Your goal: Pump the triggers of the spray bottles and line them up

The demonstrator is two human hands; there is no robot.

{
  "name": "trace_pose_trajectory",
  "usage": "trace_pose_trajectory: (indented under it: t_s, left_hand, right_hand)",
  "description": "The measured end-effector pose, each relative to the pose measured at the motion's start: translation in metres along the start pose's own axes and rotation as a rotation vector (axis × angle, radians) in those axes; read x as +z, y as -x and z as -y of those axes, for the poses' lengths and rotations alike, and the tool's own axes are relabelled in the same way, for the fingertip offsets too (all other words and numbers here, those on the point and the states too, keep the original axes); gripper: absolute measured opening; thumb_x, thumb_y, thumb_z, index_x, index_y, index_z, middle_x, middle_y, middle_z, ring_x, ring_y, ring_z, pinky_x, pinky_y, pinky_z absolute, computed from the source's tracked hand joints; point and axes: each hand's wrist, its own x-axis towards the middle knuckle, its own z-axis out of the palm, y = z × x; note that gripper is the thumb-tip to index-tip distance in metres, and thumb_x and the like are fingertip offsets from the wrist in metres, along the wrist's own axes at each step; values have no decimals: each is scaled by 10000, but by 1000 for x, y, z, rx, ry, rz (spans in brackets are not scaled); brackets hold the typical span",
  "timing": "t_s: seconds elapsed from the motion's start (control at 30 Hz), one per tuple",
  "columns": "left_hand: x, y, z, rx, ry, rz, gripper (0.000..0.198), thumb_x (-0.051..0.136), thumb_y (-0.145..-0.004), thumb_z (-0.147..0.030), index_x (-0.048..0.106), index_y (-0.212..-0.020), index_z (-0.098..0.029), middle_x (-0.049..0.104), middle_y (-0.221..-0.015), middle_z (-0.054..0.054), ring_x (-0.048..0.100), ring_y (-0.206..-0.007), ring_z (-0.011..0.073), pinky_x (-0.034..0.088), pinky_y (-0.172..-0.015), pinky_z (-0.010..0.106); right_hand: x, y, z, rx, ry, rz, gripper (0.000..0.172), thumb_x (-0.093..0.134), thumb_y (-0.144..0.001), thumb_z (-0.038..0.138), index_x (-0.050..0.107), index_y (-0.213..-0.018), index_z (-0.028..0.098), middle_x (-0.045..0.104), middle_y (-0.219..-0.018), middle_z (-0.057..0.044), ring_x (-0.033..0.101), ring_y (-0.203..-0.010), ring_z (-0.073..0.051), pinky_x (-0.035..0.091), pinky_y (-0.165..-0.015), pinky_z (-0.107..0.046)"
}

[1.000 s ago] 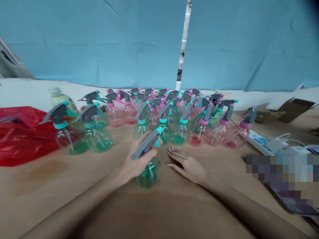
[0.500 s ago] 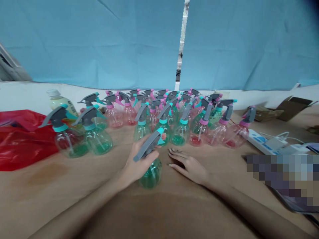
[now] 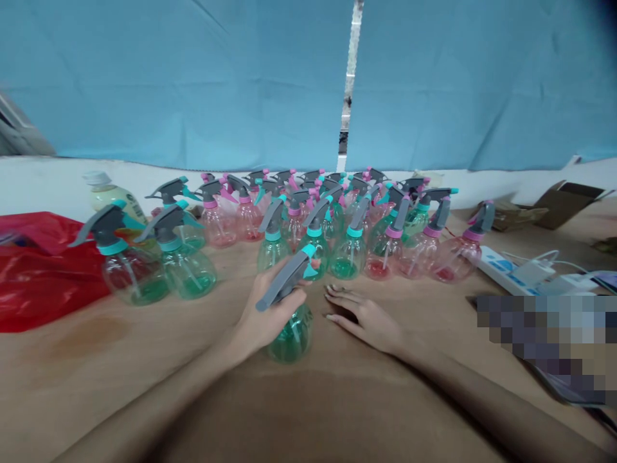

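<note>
My left hand (image 3: pixel 263 315) is wrapped round the neck of a green spray bottle (image 3: pixel 292 334) with a grey trigger head and a teal collar; the bottle stands on the brown table (image 3: pixel 144 360). My right hand (image 3: pixel 366 318) lies flat on the table just right of the bottle, fingers stretched out and holding nothing. Behind both hands stands a crowd of several similar spray bottles (image 3: pixel 337 225), some green with teal collars, some pink.
Two larger green spray bottles (image 3: pixel 159 263) stand at the left by a red plastic bag (image 3: pixel 38 270) and a capped yellowish bottle (image 3: pixel 113 193). A white power strip (image 3: pixel 511 270) with cables and a cardboard box (image 3: pixel 563 202) lie at the right. A blue curtain hangs behind.
Hardly anything has moved: my left hand keeps its grip on the green bottle and my right hand stays flat. The view has shifted slightly.
</note>
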Motion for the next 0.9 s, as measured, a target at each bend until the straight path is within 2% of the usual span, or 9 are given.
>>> trace_pose_trajectory:
  t_s: [0.07, 0.23, 0.4, 0.6, 0.73, 0.9]
  left_hand:
    - [0, 0, 1, 4, -3, -5, 444, 490, -736, -139, 561, -1156, -266, 666, -1015, 28, 639, -890, 208, 516, -789, 364]
    - [1, 1, 1, 15, 2, 20, 434, 485, -750, -151, 544, -1159, -286, 621, -1140, 15, 639, -914, 191, 492, -839, 355]
    - [1, 1, 1, -19, -9, 6, 422, 486, -747, -179, 553, -1152, -275, 660, -1052, 21, 647, -916, 212, 499, -835, 364]
    - [2, 2, -1, -7, 16, -28, 441, 497, -734, -174, 550, -1161, -271, 644, -1108, 20, 634, -955, 208, 492, -857, 356]
    - [1, 1, -3, 18, -31, -28, 411, 489, -725, -167, 578, -1114, -267, 666, -1027, 10, 632, -913, 197, 486, -824, 338]
    - [0, 0, -3, 41, -173, -47, 310, 466, -716, -181, 615, -982, -240, 643, -739, -10, 589, -716, 185, 461, -734, 333]
  right_hand:
    - [0, 0, -1, 1, 5, 2, 492, 420, -896, 458, 445, -1320, 210, 456, -1373, -67, 372, -1296, -210, 311, -1078, -453]
    - [2, 1, -5, -1, 3, 5, 491, 431, -894, 450, 449, -1319, 204, 465, -1365, -73, 377, -1293, -214, 313, -1078, -451]
    - [2, 1, -4, -12, -20, -16, 485, 445, -888, 449, 446, -1319, 227, 471, -1360, -66, 392, -1283, -224, 323, -1067, -473]
    - [2, 1, -4, -4, 8, -3, 490, 426, -895, 455, 451, -1315, 204, 462, -1367, -69, 376, -1294, -210, 313, -1077, -452]
    - [3, 1, -5, -6, 15, 14, 502, 422, -895, 461, 446, -1319, 194, 460, -1369, -77, 375, -1295, -209, 314, -1077, -447]
    - [3, 1, -5, -6, 9, 5, 494, 426, -895, 458, 445, -1320, 207, 464, -1366, -73, 378, -1292, -213, 321, -1072, -454]
